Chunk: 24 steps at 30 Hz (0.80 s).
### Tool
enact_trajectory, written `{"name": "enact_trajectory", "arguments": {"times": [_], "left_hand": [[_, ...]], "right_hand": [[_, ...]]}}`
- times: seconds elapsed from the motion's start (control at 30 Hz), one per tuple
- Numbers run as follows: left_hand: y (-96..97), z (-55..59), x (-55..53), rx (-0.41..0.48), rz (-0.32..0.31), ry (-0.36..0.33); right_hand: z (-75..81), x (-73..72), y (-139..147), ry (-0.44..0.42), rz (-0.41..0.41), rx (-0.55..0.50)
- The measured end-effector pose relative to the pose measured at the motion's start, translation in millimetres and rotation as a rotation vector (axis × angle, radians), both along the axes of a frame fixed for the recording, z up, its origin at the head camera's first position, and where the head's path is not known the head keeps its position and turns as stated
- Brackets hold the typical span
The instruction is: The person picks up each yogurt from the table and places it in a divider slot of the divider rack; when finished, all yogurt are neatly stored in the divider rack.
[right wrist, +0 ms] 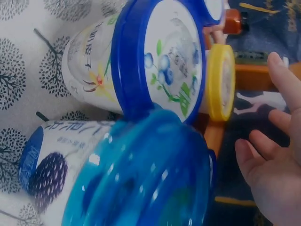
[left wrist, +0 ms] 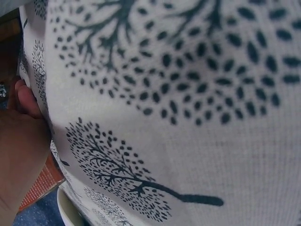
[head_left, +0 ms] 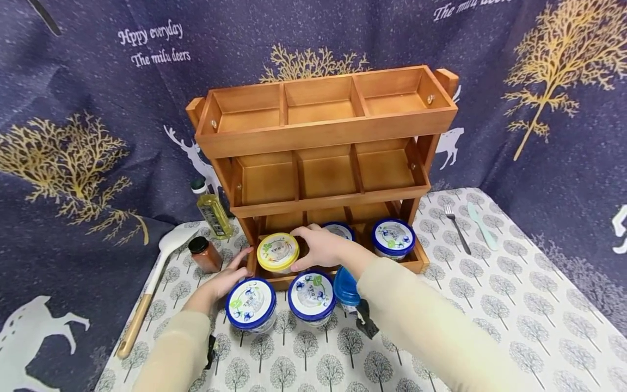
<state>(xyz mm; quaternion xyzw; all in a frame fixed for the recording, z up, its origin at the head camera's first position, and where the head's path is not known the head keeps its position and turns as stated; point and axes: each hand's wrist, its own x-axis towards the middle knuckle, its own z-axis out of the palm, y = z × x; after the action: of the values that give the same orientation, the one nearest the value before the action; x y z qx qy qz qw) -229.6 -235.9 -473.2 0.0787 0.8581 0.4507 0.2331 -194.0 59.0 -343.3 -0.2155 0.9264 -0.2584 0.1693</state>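
Observation:
A yellow-lidded tub (head_left: 278,252) sits in the left compartment of the wooden rack's (head_left: 325,202) bottom tier. My right hand (head_left: 320,247) is at the tub's right side, thumb and fingers spread; in the right wrist view this hand (right wrist: 275,165) looks open, with a gap to the yellow lid (right wrist: 222,82). Against the rack's lower left end rests my left hand (head_left: 227,280), its fingers extended and holding nothing. Blue-lidded tubs (head_left: 393,238) stand in the middle and right compartments, the middle one partly hidden by my right hand.
In front of the rack stand two blue-lidded tubs (head_left: 251,305) and a tub with a turquoise lid (head_left: 346,286). To the left are a brown jar (head_left: 206,255), an oil bottle (head_left: 214,212) and a long ladle (head_left: 155,277). A fork (head_left: 458,228) and a pale knife (head_left: 482,226) lie right.

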Motion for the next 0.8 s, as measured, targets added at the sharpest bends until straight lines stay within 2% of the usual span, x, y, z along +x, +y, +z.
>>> {"name": "enact_trajectory", "arguments": {"times": [0.2, 0.37, 0.7, 0.8], "left_hand": [[-0.7, -0.4, 0.8, -0.014, -0.002, 0.023], [0.8, -0.3, 1.7, -0.005, 0.007, 0.028], [1.2, 0.0, 1.8, 0.005, 0.019, 0.019], [-0.4, -0.3, 2.7, 0.0, 0.023, 0.015]], "right_hand": [[5.9, 4.6, 23.9, -0.012, 0.038, -0.013], [4.8, 12.5, 46.5, 0.008, 0.087, 0.004], [-11.0, 29.9, 92.8, 0.047, 0.033, -0.072], [-16.1, 33.0, 102.7, 0.058, 0.042, -0.09]]}}
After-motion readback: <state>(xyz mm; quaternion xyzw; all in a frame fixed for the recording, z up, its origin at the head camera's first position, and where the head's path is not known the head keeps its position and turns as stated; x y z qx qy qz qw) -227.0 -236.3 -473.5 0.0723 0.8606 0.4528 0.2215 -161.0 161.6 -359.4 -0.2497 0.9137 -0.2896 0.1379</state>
